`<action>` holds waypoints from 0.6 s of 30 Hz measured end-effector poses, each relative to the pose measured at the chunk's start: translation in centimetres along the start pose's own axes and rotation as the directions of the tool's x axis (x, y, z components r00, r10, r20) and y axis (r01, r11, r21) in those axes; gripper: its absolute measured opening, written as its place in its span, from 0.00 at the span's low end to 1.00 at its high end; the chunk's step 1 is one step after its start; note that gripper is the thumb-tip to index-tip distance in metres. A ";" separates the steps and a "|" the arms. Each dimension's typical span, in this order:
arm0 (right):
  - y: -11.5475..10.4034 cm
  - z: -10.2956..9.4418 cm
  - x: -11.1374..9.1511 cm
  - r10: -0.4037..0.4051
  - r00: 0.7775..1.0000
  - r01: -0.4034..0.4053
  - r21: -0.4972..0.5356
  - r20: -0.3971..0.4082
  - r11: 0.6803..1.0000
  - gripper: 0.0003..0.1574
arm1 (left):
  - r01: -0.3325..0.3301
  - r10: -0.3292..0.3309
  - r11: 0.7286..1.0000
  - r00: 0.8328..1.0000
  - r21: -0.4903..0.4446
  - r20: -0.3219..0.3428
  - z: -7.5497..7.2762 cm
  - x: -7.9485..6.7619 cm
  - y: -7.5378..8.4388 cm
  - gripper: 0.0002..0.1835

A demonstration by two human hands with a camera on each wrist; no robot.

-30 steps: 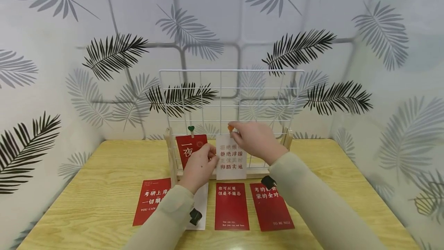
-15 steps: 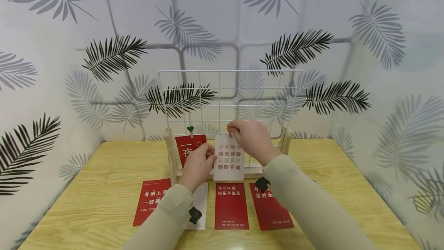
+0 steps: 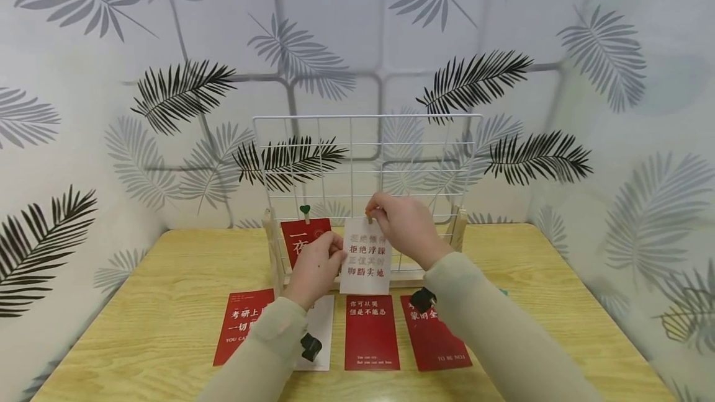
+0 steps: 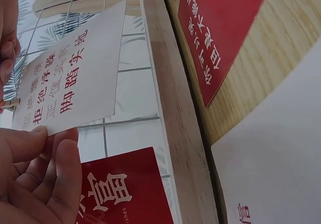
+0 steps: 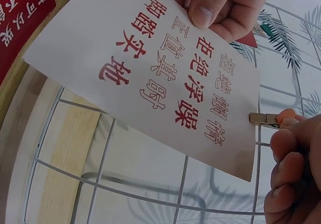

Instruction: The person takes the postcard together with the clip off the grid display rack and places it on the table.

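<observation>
My left hand [image 3: 315,268] pinches the left edge of a white card [image 3: 365,259] printed with red characters, thumb on its front. With my right hand [image 3: 408,228] I pinch a small wooden clothespin [image 5: 263,119] that has an orange top [image 5: 286,114]. In the right wrist view the clothespin's tip sits on the card's top edge. Behind the card stands a white wire grid [image 3: 368,116]. A red card [image 3: 295,244] hangs on that grid beside my left hand, under a green heart-topped clothespin [image 3: 305,211].
Wooden feet [image 3: 459,228] and a wooden bar [image 4: 173,108] hold the grid up. On the table [image 3: 184,265] lie a left red card [image 3: 240,321], a white card [image 3: 321,334] partly under my left sleeve, a middle red card [image 3: 372,334] and a right red card [image 3: 438,346].
The white card has shifted slightly left and down, held in both hands by its edge and clothespin. The right forearm has also moved a little left; the hanging red card stays on the grid.
</observation>
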State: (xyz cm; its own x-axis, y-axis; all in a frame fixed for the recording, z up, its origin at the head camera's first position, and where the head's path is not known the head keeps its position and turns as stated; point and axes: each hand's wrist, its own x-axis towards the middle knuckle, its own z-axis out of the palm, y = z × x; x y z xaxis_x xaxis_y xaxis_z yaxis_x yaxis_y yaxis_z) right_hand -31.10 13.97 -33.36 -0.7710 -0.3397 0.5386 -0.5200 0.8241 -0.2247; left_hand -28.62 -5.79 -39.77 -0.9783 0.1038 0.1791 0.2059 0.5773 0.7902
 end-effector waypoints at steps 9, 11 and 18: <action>0.2 -0.3 -0.2 0.028 0.999 -0.028 0.037 -0.018 0.999 0.06 | -0.040 0.039 0.998 0.999 0.038 0.015 -0.6 -0.2 -0.1 0.03; 0.2 -0.6 -0.1 0.037 0.999 -0.037 0.045 -0.007 0.998 0.06 | -0.049 0.048 0.998 0.999 0.046 0.015 -0.7 -0.2 0.0 0.04; 0.3 -1.2 -0.3 0.060 0.997 -0.064 0.079 0.051 0.995 0.07 | -0.048 0.046 0.998 0.998 0.052 0.034 -1.1 -0.3 0.2 0.04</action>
State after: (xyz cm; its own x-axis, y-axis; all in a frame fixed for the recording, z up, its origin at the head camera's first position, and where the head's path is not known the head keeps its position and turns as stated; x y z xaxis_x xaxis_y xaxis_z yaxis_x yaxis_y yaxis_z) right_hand -30.54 14.84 -32.59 -0.8185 -0.3128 0.4819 -0.4974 0.8055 -0.3220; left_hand -28.22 -6.57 -38.99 -0.9679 0.1580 0.1954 0.2513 0.6127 0.7493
